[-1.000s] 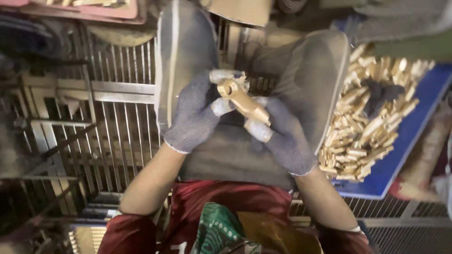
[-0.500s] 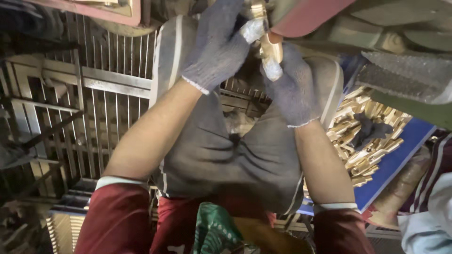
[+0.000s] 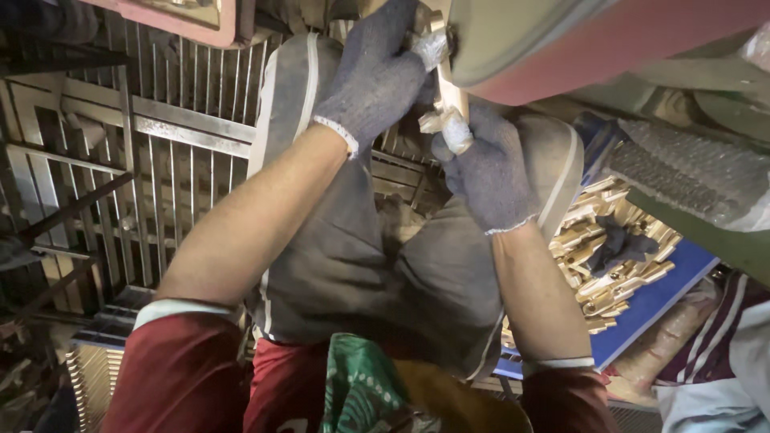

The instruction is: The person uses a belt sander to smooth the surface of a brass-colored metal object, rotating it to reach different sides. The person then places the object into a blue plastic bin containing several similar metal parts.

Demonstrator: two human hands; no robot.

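While raised toward the top of view, both gloved hands clamped on one brass part (image 3: 446, 95): left hand (image 3: 375, 76) gripping upper end, right hand (image 3: 488, 167) gripping lower end, fingertips just beside each other. Part pressed up against edge of grey wheel (image 3: 513, 36) with red housing (image 3: 642, 44). Below right, pile of brass parts (image 3: 618, 256) on blue tray (image 3: 666, 297). Metal grate (image 3: 160, 144) at left, grey-trousered knees underneath.
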